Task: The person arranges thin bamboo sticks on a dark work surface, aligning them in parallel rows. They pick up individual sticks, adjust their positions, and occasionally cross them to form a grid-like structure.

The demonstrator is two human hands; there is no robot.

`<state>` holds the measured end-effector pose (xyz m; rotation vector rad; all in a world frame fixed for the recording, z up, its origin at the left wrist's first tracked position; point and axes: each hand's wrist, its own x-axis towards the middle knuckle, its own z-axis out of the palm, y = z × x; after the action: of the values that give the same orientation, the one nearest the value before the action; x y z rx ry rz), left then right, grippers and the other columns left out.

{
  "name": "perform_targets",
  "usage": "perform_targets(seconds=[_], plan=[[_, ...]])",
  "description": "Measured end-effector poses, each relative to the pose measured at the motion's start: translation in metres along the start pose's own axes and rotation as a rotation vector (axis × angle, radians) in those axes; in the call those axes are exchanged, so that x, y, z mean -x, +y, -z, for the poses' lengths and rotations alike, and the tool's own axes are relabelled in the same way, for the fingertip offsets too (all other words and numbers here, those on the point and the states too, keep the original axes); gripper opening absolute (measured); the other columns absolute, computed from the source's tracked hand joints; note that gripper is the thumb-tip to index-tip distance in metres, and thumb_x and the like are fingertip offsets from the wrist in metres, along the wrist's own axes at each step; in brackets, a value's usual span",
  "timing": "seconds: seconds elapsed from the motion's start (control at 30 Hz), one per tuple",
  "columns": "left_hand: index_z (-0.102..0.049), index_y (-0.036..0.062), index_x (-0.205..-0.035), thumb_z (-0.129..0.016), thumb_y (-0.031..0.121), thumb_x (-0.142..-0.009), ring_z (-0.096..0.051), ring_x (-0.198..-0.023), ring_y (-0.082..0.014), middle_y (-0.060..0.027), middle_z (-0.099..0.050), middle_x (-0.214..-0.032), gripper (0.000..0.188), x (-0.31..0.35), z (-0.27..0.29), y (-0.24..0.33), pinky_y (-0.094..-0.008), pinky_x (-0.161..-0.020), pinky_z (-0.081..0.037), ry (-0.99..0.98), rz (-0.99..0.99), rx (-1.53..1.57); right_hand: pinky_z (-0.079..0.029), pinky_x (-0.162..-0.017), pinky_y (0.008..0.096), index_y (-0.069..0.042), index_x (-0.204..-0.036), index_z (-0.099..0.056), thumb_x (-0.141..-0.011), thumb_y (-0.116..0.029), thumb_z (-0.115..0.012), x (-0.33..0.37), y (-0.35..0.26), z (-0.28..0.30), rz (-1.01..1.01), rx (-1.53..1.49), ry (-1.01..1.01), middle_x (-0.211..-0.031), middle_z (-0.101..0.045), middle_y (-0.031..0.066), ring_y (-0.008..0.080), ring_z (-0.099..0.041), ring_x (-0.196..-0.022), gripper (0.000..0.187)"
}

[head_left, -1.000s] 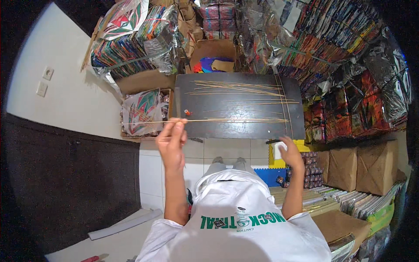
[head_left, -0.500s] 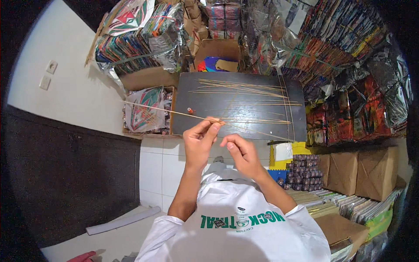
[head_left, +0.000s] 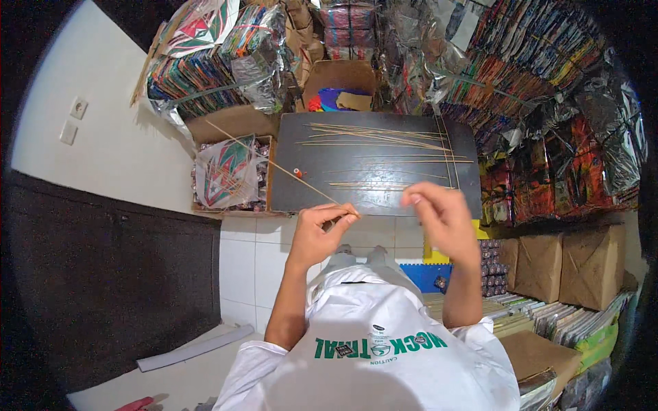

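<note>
A long thin bamboo stick (head_left: 277,166) slants up and left from my left hand (head_left: 323,227). The thumb and fingertips of that hand pinch its lower end, just off the near edge of the dark table. My right hand (head_left: 445,218) is raised to the right, apart from the left one. Its thumb and forefinger are drawn together and blurred by motion; whatever lies between them is too small to make out. More bamboo sticks (head_left: 384,134) lie across the table (head_left: 291,195). A small orange thread spool (head_left: 297,172) stands near the table's left side.
A carton (head_left: 274,185) of small packages, with a printed kite-like sheet on top, adjoins the table's left side. Another open carton (head_left: 338,74) stands behind. Wrapped bundles (head_left: 528,55) crowd the back and right. Brown parcels (head_left: 591,267) sit at the right.
My right hand has moved right and upward, away from my left hand. The held stick has tilted more steeply, its far end higher, and my left hand has shifted slightly right and nearer.
</note>
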<state>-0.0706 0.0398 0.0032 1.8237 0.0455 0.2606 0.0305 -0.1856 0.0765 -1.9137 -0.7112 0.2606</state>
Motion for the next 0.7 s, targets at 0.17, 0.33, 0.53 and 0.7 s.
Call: perform_targets(seconds=[0.17, 0.33, 0.53, 0.7], plan=[[-0.074, -0.0057, -0.095, -0.068, 0.003, -0.089, -0.061, -0.076, -0.0095, -0.0094, -0.073, -0.090, 0.012, 0.004, 0.024, -0.012, -0.0230, -0.063, -0.047, -0.030, -0.010, 0.279, -0.045, -0.066, 0.0264, 0.001, -0.095, -0.067, -0.097, -0.008, -0.056, 0.008, 0.039, 0.046, -0.096, -0.026, 0.099, -0.084, -0.068, 0.0008, 0.0071, -0.055, -0.073, 0.015], [-0.070, -0.0024, -0.100, -0.067, 0.007, -0.092, -0.055, -0.069, -0.0081, -0.0121, -0.072, -0.099, 0.013, 0.009, 0.053, -0.018, -0.0217, -0.057, -0.041, 0.235, 0.046, 0.534, -0.047, -0.073, 0.0266, 0.001, -0.094, -0.067, -0.097, -0.011, -0.057, 0.048, 0.133, 0.069, -0.278, 0.069, 0.109, -0.083, -0.067, 0.0018, 0.0093, -0.057, -0.078, 0.016], [-0.066, 0.0002, -0.107, -0.063, 0.007, -0.095, -0.053, -0.061, -0.0067, -0.0147, -0.072, -0.106, 0.014, 0.002, 0.062, -0.009, -0.0190, -0.053, -0.039, 0.421, 0.021, 0.705, -0.051, -0.085, 0.0351, 0.000, -0.103, -0.070, -0.093, -0.008, -0.056, 0.125, 0.266, 0.070, -0.778, 0.335, -0.090, -0.091, -0.071, 0.0132, 0.0234, -0.068, -0.090, 0.019], [-0.067, 0.0012, -0.107, -0.064, 0.009, -0.095, -0.052, -0.060, -0.0060, -0.0136, -0.073, -0.102, 0.014, -0.011, 0.048, 0.000, -0.0177, -0.049, -0.037, 0.410, 0.044, 0.584, -0.045, -0.102, 0.0426, -0.002, -0.120, -0.066, -0.091, 0.000, -0.051, 0.121, 0.254, 0.042, -0.673, 0.580, 0.049, -0.121, -0.065, 0.0238, 0.0382, -0.061, -0.116, 0.033]])
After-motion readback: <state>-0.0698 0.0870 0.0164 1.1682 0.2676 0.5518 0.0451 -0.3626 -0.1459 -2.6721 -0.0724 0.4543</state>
